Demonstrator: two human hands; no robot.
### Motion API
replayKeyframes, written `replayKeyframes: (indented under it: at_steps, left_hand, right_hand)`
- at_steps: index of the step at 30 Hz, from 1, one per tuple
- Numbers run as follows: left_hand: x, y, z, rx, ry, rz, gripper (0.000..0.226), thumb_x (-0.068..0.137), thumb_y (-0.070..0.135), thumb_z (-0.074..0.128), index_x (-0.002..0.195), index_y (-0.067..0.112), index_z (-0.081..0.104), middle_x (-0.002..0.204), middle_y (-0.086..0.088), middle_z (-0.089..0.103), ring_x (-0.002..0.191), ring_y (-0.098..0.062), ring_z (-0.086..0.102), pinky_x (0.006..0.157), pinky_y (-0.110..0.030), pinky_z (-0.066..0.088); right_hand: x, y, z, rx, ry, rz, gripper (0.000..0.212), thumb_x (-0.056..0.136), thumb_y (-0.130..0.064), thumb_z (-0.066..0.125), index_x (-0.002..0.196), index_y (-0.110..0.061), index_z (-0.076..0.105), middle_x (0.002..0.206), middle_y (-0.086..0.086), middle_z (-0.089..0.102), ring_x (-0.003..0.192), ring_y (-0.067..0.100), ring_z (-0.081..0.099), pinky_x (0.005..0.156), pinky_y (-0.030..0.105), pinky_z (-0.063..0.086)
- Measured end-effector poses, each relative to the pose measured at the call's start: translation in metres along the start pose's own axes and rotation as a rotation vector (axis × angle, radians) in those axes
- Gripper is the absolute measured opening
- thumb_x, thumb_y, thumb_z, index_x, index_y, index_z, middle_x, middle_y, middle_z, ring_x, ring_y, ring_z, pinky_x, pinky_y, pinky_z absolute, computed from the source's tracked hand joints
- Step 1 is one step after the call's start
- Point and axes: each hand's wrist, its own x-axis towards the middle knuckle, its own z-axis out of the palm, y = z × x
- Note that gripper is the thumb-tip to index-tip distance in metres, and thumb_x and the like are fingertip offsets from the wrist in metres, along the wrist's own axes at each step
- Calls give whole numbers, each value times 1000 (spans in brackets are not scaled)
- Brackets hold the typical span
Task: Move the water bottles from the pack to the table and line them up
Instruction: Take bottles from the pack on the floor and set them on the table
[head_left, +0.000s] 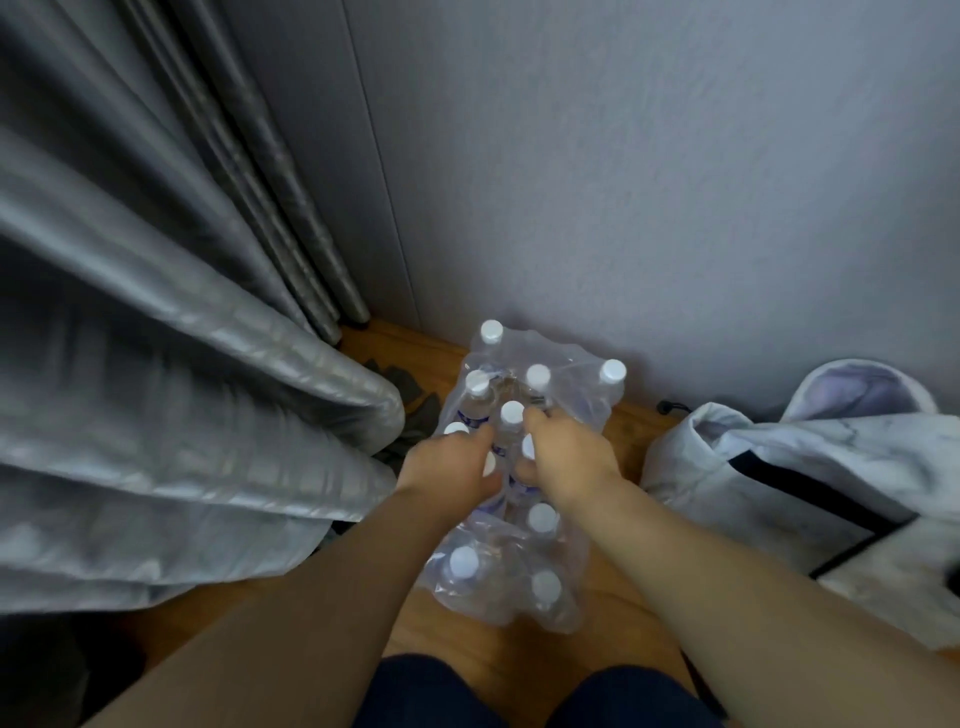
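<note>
Home room, grey curtains (156, 364), wooden floor (623, 431)

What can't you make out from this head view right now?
- Grip: the left hand and right hand cover the middle bottles in the pack, so what they clasp is hidden.
- Bottle labels: blurred under the wrap.
- Table: outside the frame.

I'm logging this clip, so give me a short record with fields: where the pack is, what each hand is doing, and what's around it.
pack: clear plastic wrap, on the wooden floor by the wall
bottles: white caps, upright, all in the pack
left hand: down among the middle bottles, grip unclear
right hand: down among the middle bottles, grip unclear
left of pack: grey curtain
right of pack: white bag
table: not in view
</note>
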Motion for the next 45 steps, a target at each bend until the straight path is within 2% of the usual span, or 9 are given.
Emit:
replayKeyframes:
  at_steps: [5, 8, 14, 18, 23, 28, 31, 40, 45]
  left_hand:
    - [-40, 11, -76, -45, 60, -25, 41, 92, 37, 49, 127, 19, 41, 107, -10, 63, 97, -30, 61, 65, -31, 39]
    - [-76, 17, -135, -32, 105, -45, 37, 92, 40, 50, 118, 16, 42, 102, -9, 63, 93, -30, 61, 63, -32, 37]
    - [-171, 27, -270, 2, 176, -152, 33, 89, 46, 50, 109, 22, 43, 95, -2, 64, 85, -24, 62, 67, -35, 50]
    - [-250, 27, -349, -8, 193, -273, 37, 90, 46, 48, 118, 23, 41, 96, -2, 64, 87, -24, 62, 69, -33, 48]
    - [-363, 25, -409, -72, 272, -490, 33, 89, 47, 49, 107, 20, 43, 87, 0, 60, 78, -25, 58, 64, -33, 46]
    - [-480, 36, -424, -115, 350, -771, 31, 86, 45, 51, 98, 18, 41, 78, 3, 53, 71, -24, 50, 56, -29, 34]
    - [-553, 49, -419, -141, 383, -941, 29, 85, 44, 51, 97, 19, 42, 78, 1, 56, 71, -24, 54, 53, -28, 36]
    - [-768, 120, -358, -264, 487, -1453, 26, 84, 45, 52, 90, 22, 42, 78, 2, 60, 70, -20, 56, 52, -28, 35]
    - [-877, 174, -311, -322, 524, -1713, 23, 84, 43, 53, 88, 23, 43, 77, 2, 60, 69, -19, 57, 53, -28, 37]
  right_hand:
    - [-48, -23, -69, 27, 67, -35, 42, 87, -25, 56, 125, -15, 43, 112, 13, 55, 94, 36, 61, 63, 32, 35]
    - [-82, -42, -126, 43, 89, -39, 38, 86, -26, 55, 121, -15, 44, 112, 14, 56, 96, 36, 59, 63, 33, 36]
    - [-161, -92, -255, 12, 107, -102, 34, 86, -34, 56, 113, -16, 46, 106, 12, 60, 88, 32, 57, 66, 33, 43]
    - [-217, -126, -327, -10, 68, -149, 29, 83, -38, 58, 102, -20, 46, 101, 7, 60, 86, 31, 59, 72, 36, 52]
    - [-273, -168, -384, -89, 22, -296, 27, 79, -40, 57, 90, -21, 42, 92, 5, 58, 78, 29, 55, 66, 34, 51]
    - [-327, -220, -405, -189, -57, -507, 22, 77, -32, 55, 84, -18, 39, 80, 1, 51, 73, 29, 49, 53, 28, 36]
    - [-361, -253, -403, -238, -95, -676, 23, 77, -30, 55, 81, -17, 36, 72, 1, 47, 69, 28, 45, 47, 27, 27]
    - [-492, -361, -349, -414, -238, -1119, 19, 76, -29, 54, 79, -19, 39, 67, -2, 47, 64, 21, 43, 48, 27, 30]
    - [-593, -415, -304, -504, -285, -1354, 22, 79, -34, 56, 86, -19, 41, 71, -3, 47, 71, 23, 49, 47, 26, 29]
